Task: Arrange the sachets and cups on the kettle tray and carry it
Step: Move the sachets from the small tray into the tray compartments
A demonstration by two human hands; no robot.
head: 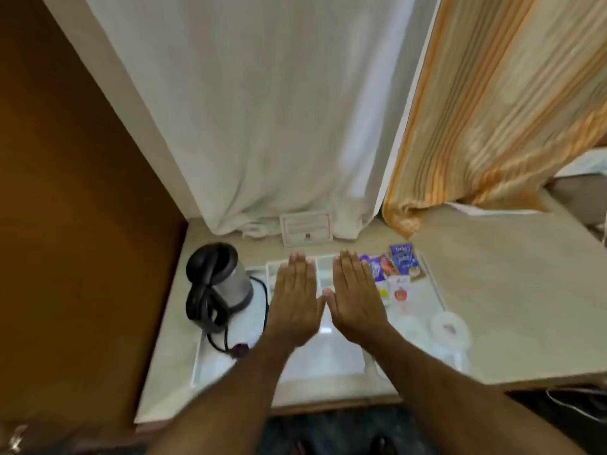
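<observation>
Both hands are held flat and spread wide, palms down, over the middle of a white tray [345, 356]; nothing is gripped by either. The left hand [297, 303] and the right hand [356, 300] are placed side by side, with the thumbs nearly touching. The tray is set on a pale surface [509, 307]. At the tray's left end a steel kettle [220, 287] with a black lid is stood, and its black cord [226, 336] is looped beside it. Coloured sachets [394, 270] are laid in a loose cluster at the far right corner of the tray, just beside the right hand. White cups [448, 326] are seen at the right end, blurred. A small card [307, 228] is propped against a white curtain [262, 110] behind the tray.
</observation>
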